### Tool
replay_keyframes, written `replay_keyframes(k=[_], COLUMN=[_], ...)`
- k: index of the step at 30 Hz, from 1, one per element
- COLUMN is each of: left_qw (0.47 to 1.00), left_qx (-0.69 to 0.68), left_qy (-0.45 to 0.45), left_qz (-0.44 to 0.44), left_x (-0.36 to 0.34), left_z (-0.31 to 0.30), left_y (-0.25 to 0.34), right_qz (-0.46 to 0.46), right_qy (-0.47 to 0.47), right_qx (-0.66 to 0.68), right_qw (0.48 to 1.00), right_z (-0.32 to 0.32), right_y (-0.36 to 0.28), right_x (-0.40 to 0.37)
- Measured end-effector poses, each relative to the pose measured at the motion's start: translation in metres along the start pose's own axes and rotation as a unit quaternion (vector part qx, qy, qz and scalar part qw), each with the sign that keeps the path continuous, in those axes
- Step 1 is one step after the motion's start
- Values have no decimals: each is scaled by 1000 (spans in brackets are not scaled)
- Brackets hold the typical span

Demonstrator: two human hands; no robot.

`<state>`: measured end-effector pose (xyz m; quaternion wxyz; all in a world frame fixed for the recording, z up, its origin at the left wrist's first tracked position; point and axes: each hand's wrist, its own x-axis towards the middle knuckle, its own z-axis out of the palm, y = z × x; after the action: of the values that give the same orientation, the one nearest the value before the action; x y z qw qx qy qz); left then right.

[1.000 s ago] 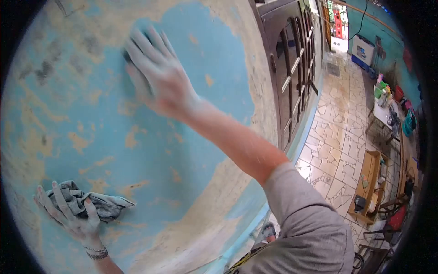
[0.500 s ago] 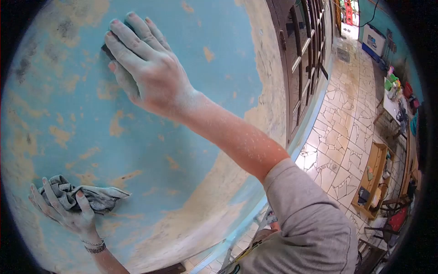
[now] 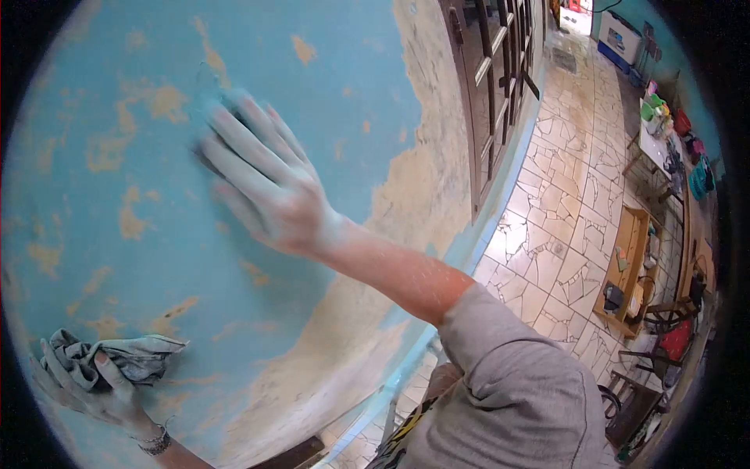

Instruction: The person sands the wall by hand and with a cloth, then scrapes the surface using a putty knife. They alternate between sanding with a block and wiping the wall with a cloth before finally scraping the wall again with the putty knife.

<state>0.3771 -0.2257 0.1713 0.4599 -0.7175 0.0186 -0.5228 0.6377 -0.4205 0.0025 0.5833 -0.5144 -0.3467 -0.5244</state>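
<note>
The right hand (image 3: 266,191) lies flat on the blue painted wall (image 3: 328,70), fingers spread and dusted pale. It presses a dark pad (image 3: 205,160) against the surface rather than curling round it. Only the pad's edge shows beside the fingers at the upper left, so I cannot tell exactly what it is. Low at the near left, the left hand (image 3: 82,387) is clenched round a crumpled grey rag (image 3: 129,356), bunched against the wall well apart from the pad, with a bracelet (image 3: 152,444) at the wrist. Judging by the surface, the rubbing looks partly done. Tan patches of bare plaster speckle the blue around both hands, and a broad bare band runs down the right side of the wall toward the dark wooden door (image 3: 488,86). Most of the middle field under and beside the pad keeps its blue coat, so a good deal appears left. The grey sleeve (image 3: 516,391) fills the near right. Beyond it the broken-stone tiled floor (image 3: 562,195) stretches far right to a wooden shelf unit (image 3: 629,266) and a cluttered table (image 3: 660,141).
</note>
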Motion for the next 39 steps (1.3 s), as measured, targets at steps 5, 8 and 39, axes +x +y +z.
replay_keyframes(k=[5, 8, 39], left_qw=[1000, 1000, 869], left_qx=[8, -1, -265], left_qy=[0, 14, -402], left_qz=[-23, 3, 113], left_x=[0, 0, -125], left_z=[0, 4, 67], left_y=[5, 1, 327], right_qz=[110, 242, 857], right_qy=[-55, 27, -9], right_qx=[-99, -43, -378], right_qw=[988, 969, 349], right_z=[-47, -53, -638], right_y=[17, 9, -119], right_x=[-192, -200, -508])
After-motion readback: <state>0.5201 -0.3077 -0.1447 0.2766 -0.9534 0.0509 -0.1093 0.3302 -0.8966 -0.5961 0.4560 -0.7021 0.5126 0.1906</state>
